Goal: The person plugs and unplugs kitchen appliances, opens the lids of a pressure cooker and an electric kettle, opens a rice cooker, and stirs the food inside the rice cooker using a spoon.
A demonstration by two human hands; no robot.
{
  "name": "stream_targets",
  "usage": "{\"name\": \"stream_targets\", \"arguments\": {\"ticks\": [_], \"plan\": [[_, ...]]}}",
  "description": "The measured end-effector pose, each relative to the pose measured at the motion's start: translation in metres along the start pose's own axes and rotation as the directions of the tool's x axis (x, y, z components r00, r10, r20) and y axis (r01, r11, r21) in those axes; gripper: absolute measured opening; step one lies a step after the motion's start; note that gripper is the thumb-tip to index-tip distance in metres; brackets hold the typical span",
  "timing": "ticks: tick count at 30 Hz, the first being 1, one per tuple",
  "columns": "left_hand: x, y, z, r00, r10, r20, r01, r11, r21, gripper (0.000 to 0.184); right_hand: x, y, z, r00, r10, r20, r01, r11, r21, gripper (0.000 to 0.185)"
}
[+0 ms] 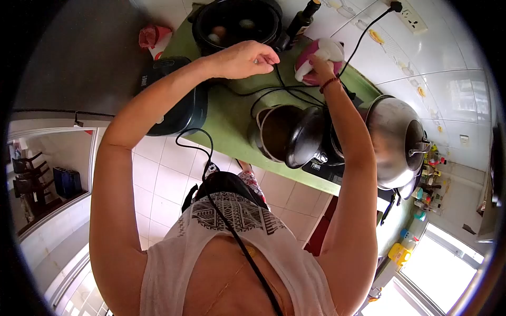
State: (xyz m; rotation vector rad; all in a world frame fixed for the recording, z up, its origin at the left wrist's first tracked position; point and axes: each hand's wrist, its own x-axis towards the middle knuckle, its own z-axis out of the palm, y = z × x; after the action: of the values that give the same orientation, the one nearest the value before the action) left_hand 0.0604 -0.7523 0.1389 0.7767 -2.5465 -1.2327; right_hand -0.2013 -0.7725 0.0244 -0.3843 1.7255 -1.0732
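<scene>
My right hand (321, 69), with a beaded bracelet at the wrist, is closed around the white handle of a pink and white kettle (304, 67) near the tiled wall. To its left, my left hand (246, 59) is raised over the green counter with its fingers curled in. A black cord (282, 78) runs by its fingertips; whether they touch it, I cannot tell. Behind the left hand stands a black pot (237, 8) with several rounded pale and brownish items inside. A dark bottle (300, 25) stands between that pot and the kettle.
Nearer me, an open metal pot (259, 138) stands beside a tilted dark lid (305, 139). A large domed steel pot (392, 139) is at the right. A dark appliance (182, 108) sits on the left. Cords cross the green counter (226, 118); one plugs into the wall socket (412, 20).
</scene>
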Motion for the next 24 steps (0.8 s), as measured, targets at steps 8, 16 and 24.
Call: {"name": "stream_targets", "arguments": {"ticks": [8, 16, 24], "plan": [[-0.03, 0.001, 0.033, 0.995, -0.082, -0.064, 0.063, 0.965, -0.255, 0.022, 0.03, -0.026, -0.004, 0.95, -0.149, 0.274, 0.191, 0.973, -0.132, 0.041], [-0.057, -0.022, 0.084, 0.99, -0.139, 0.002, 0.133, 0.946, -0.295, 0.041, 0.037, -0.016, -0.03, 0.926, -0.186, 0.329, 0.305, 0.88, -0.363, 0.04], [-0.08, -0.003, 0.114, 0.991, -0.121, 0.059, 0.133, 0.935, -0.327, 0.08, -0.158, 0.017, -0.106, 0.775, -0.559, 0.295, 0.617, 0.77, -0.162, 0.046]]}}
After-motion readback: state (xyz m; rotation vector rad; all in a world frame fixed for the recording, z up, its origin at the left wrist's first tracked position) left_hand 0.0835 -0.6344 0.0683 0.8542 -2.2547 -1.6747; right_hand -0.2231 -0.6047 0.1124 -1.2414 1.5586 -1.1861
